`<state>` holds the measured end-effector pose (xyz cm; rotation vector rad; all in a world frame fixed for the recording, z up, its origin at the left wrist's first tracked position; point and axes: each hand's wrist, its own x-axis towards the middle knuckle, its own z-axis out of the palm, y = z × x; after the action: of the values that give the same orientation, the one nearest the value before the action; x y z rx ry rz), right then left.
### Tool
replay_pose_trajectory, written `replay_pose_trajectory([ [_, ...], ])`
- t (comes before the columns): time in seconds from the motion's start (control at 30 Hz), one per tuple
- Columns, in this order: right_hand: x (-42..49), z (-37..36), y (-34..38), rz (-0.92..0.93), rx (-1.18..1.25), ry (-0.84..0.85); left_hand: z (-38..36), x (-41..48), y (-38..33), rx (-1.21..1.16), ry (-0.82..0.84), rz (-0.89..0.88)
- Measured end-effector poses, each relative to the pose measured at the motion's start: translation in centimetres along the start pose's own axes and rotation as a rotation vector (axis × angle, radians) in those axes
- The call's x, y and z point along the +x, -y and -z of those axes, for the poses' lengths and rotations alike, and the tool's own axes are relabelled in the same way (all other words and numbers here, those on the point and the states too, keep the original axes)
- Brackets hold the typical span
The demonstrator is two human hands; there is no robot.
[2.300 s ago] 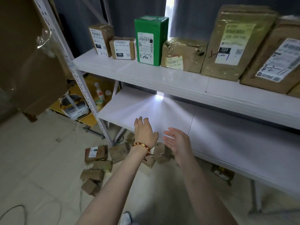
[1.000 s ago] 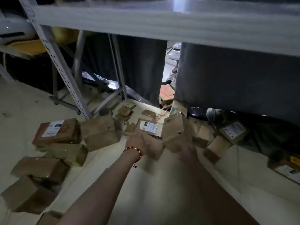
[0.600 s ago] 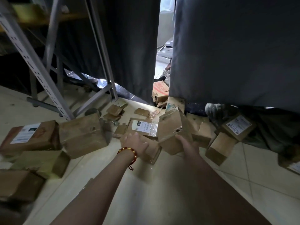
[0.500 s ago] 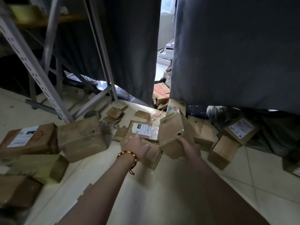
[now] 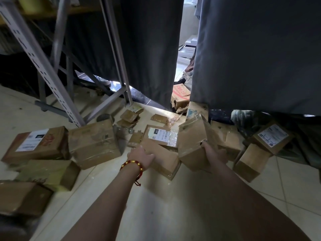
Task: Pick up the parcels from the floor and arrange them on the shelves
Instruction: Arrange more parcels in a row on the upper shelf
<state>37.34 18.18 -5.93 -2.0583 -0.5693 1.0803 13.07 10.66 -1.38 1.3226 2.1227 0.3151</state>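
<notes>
Head view: pick-up step.
- Your right hand (image 5: 214,152) grips tilted parcel (image 5: 191,140).
- Your left hand (image 5: 141,154) rests on low brown parcel (image 5: 165,164) just beside; finger curl hidden, cannot tell grip.
- Next: secure both, lift, rise to shelves.
- Tiled floor (image 5: 173,206) strewn with more parcels (image 5: 93,143).
- Shelf upright (image 5: 43,66) and grey curtains (image 5: 251,58) behind.

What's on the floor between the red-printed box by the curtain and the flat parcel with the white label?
A small flat brown packet and a crumpled shiny scrap, in the head view.
</notes>
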Motion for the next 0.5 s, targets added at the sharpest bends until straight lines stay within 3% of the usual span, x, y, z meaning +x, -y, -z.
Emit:
replay_pose_trajectory([
  [0.2, -2.6, -0.6, -1.0, 0.098, 0.114, 0.223, 0.2, -0.2, -0.3, -0.134, 0.005, 0.018],
  [0.5, -9.5, -4.1, 0.1, 0.393, 0.027, 0.509, 2.1, -0.2, 0.0, -0.785, -0.007, 0.074],
])
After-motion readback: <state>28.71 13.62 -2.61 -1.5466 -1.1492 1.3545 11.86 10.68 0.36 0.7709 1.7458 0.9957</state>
